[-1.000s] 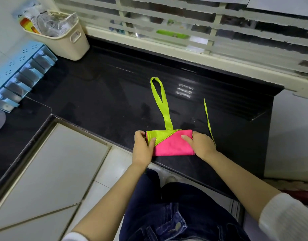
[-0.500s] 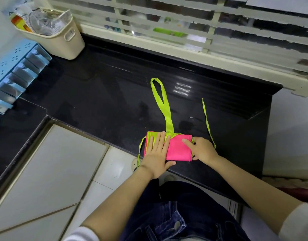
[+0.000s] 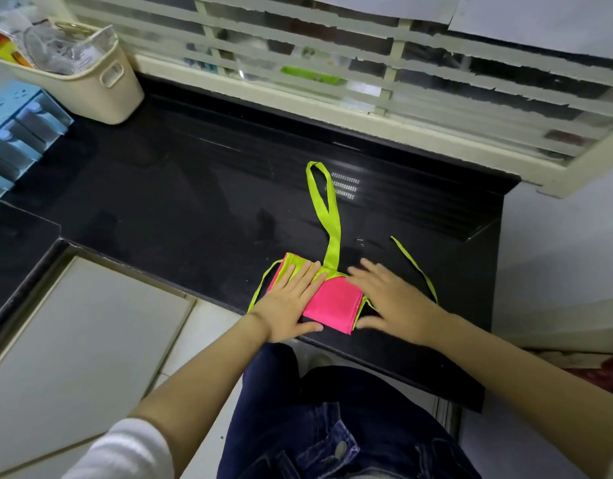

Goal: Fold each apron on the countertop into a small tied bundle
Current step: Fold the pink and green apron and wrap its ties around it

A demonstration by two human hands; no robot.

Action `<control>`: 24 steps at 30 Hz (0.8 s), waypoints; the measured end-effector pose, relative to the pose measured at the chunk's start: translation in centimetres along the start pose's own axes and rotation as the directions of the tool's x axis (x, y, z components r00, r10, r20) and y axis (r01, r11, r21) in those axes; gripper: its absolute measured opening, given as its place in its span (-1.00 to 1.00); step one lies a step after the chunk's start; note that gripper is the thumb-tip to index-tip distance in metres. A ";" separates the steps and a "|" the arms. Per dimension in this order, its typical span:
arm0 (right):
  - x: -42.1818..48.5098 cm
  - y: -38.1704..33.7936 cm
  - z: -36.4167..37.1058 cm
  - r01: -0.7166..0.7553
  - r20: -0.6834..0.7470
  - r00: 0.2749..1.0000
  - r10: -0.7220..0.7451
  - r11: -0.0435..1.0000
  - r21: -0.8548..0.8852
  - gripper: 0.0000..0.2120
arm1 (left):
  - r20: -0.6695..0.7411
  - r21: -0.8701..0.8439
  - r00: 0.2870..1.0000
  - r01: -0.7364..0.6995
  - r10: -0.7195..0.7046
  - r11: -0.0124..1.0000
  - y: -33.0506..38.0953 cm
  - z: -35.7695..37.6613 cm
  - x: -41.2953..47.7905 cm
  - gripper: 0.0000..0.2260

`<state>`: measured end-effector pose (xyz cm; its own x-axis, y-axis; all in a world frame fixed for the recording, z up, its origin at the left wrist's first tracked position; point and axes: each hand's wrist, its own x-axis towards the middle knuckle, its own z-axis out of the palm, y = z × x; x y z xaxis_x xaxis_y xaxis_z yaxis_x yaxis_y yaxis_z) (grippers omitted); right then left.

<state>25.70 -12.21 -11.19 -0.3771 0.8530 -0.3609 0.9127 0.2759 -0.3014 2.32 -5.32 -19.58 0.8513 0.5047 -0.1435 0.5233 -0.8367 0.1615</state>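
Observation:
A pink apron with lime-green trim [image 3: 334,304] lies folded into a small rectangle at the front edge of the black countertop [image 3: 194,202]. Its green neck loop [image 3: 324,209] stretches away toward the window. One thin green tie [image 3: 417,267] trails off to the right, another [image 3: 262,288] hangs at the left. My left hand [image 3: 291,302] lies flat, fingers spread, on the left half of the fold. My right hand [image 3: 388,299], blurred and with fingers apart, rests at the fold's right edge.
A cream plastic basket [image 3: 91,81] with packets stands at the back left. Blue drawer units [image 3: 18,133] line the left wall. A barred window [image 3: 367,74] runs behind the counter. White tiles [image 3: 73,340] lie below the counter's inner corner, and my jeans [image 3: 332,426] are close to its front edge.
The apron was folded over once more into a narrower rectangle. My left hand went from pinching its left end to pressing flat on top; my right hand slid to its right edge.

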 end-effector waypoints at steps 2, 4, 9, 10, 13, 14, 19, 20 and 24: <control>0.6 -0.7 1.4 0.110 0.111 0.989 -0.095 0.984 -0.140 -0.11 | 0.021 0.000 0.999 -0.036 0.036 0.999 -0.4 -0.3 0.4 -0.18; 1.0 -1.1 2.9 0.060 0.167 0.985 -0.028 0.979 -0.193 -0.08 | 0.022 0.033 0.999 -0.042 0.041 0.999 -0.3 -0.5 0.5 -0.19; 1.0 -1.9 3.8 -0.025 0.001 1.000 0.025 0.991 -0.131 -0.32 | -0.070 -0.067 0.993 0.094 -0.098 0.993 3.4 0.7 -1.5 -0.42; 1.1 -2.1 3.9 -0.033 -0.007 0.999 0.032 0.993 -0.115 -0.34 | -0.097 -0.151 0.987 0.116 -0.132 0.982 4.3 1.2 -2.0 -0.42; 1.2 -2.9 4.0 -0.055 0.001 0.998 0.055 0.996 -0.064 -0.41 | -0.108 -0.305 0.973 0.161 -0.202 0.939 5.3 1.5 -2.5 -0.36; 1.2 -3.1 3.9 -0.074 0.010 0.997 0.075 0.996 -0.039 -0.45 | -0.099 -0.327 0.974 0.161 -0.203 0.931 5.2 1.4 -2.5 -0.35; 0.6 -3.5 3.8 -0.120 -0.014 0.992 0.124 0.981 0.151 -0.55 | -0.107 -0.407 0.979 0.114 -0.172 0.906 3.6 1.3 -2.5 -0.53; 0.3 -3.4 3.7 -0.112 0.001 0.993 0.114 0.974 0.199 -0.54 | -0.119 -0.432 0.976 0.116 -0.183 0.895 3.4 1.4 -2.6 -0.55; -0.6 -1.5 2.5 0.021 0.019 1.000 -0.024 0.987 0.158 -0.31 | -0.156 -0.576 0.957 0.113 -0.244 0.810 3.0 1.1 -2.8 -0.56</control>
<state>24.21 -14.27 -12.75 -0.4022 0.8373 -0.3703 0.8681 0.2203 -0.4448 1.52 -9.48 -19.78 0.6929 0.7206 -0.0246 0.5422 -0.4983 0.6765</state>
